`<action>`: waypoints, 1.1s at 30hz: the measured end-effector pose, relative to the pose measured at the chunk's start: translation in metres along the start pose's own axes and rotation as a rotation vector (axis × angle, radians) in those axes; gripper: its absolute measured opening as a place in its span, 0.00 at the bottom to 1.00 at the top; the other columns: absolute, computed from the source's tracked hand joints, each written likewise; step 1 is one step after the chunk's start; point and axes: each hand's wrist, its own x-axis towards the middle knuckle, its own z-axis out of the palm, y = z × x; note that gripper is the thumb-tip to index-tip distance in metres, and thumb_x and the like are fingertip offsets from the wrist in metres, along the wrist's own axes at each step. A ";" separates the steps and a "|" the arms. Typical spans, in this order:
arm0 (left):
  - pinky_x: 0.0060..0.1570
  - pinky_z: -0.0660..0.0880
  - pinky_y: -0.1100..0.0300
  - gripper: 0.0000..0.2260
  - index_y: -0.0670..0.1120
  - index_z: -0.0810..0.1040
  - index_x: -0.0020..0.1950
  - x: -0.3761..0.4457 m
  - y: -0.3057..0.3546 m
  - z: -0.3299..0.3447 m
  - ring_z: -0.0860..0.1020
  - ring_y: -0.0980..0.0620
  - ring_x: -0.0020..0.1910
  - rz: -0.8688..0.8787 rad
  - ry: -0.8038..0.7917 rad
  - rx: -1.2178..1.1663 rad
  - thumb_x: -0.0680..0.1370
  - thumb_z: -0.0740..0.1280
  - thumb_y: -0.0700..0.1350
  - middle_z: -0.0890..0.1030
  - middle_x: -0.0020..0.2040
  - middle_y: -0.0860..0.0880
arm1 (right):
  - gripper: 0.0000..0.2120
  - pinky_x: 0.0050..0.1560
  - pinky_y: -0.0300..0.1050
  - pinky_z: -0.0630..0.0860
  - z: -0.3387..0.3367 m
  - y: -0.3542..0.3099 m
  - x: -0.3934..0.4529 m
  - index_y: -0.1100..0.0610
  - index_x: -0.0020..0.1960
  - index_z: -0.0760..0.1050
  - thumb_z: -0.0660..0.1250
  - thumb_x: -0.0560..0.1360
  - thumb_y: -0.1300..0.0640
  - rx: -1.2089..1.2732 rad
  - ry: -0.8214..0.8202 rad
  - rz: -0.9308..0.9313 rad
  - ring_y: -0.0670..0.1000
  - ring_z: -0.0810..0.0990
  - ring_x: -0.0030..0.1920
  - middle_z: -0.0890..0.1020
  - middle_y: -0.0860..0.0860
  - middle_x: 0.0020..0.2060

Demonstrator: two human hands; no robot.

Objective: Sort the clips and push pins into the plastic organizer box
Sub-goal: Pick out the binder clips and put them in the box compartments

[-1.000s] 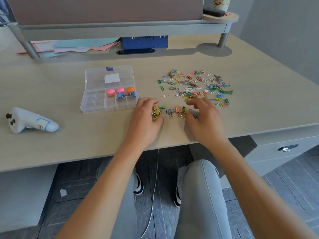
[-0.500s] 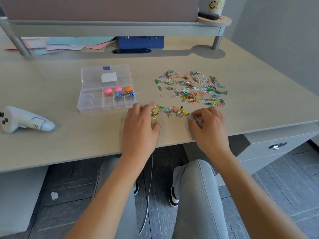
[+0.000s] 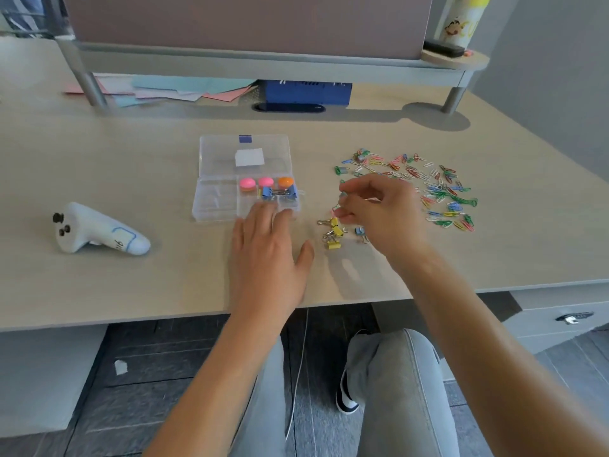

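Left hand [image 3: 268, 258] has slid, fingers flat, to the organizer box [image 3: 245, 179]; at three o'clock, right hand [image 3: 379, 212] apparently pinches small clips.

White controller [image 3: 99, 230] on desk [image 3: 99, 153]; coloured papers [image 3: 184, 89]

The organizer box [image 3: 245, 179] sits ahead of my left hand [image 3: 268, 255] — binder clips [image 3: 334, 232] just right of it. Paper clips [image 3: 438, 189] scatter behind my right hand [image 3: 382, 214]

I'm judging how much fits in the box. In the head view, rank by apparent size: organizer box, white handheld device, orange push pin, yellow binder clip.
1. organizer box
2. white handheld device
3. orange push pin and yellow binder clip: too alike to rank.
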 end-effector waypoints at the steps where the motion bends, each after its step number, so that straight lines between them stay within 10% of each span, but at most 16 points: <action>1: 0.75 0.60 0.40 0.26 0.44 0.72 0.71 0.004 -0.004 0.000 0.63 0.44 0.77 0.000 -0.035 0.059 0.77 0.67 0.56 0.70 0.74 0.46 | 0.07 0.42 0.47 0.85 0.008 -0.005 0.007 0.63 0.51 0.82 0.70 0.74 0.69 -0.003 -0.026 0.012 0.53 0.87 0.37 0.85 0.58 0.39; 8: 0.76 0.50 0.36 0.33 0.47 0.58 0.81 0.019 -0.021 0.007 0.49 0.45 0.82 0.018 -0.181 0.201 0.81 0.53 0.64 0.52 0.83 0.45 | 0.03 0.37 0.46 0.79 0.050 -0.007 0.046 0.56 0.44 0.85 0.76 0.70 0.61 -0.274 -0.124 0.036 0.49 0.82 0.34 0.86 0.52 0.36; 22: 0.75 0.57 0.38 0.34 0.46 0.56 0.81 0.013 -0.017 0.005 0.53 0.44 0.80 0.014 -0.229 0.186 0.80 0.53 0.63 0.58 0.81 0.45 | 0.04 0.31 0.39 0.69 0.077 0.016 0.050 0.50 0.36 0.83 0.75 0.69 0.57 -0.479 -0.042 -0.057 0.45 0.75 0.29 0.79 0.44 0.27; 33: 0.73 0.59 0.37 0.34 0.45 0.59 0.80 0.012 -0.017 0.005 0.55 0.43 0.80 0.011 -0.210 0.187 0.79 0.52 0.63 0.61 0.80 0.43 | 0.07 0.41 0.47 0.81 0.079 0.016 0.055 0.51 0.39 0.80 0.76 0.66 0.59 -0.553 -0.062 -0.062 0.50 0.82 0.38 0.82 0.45 0.33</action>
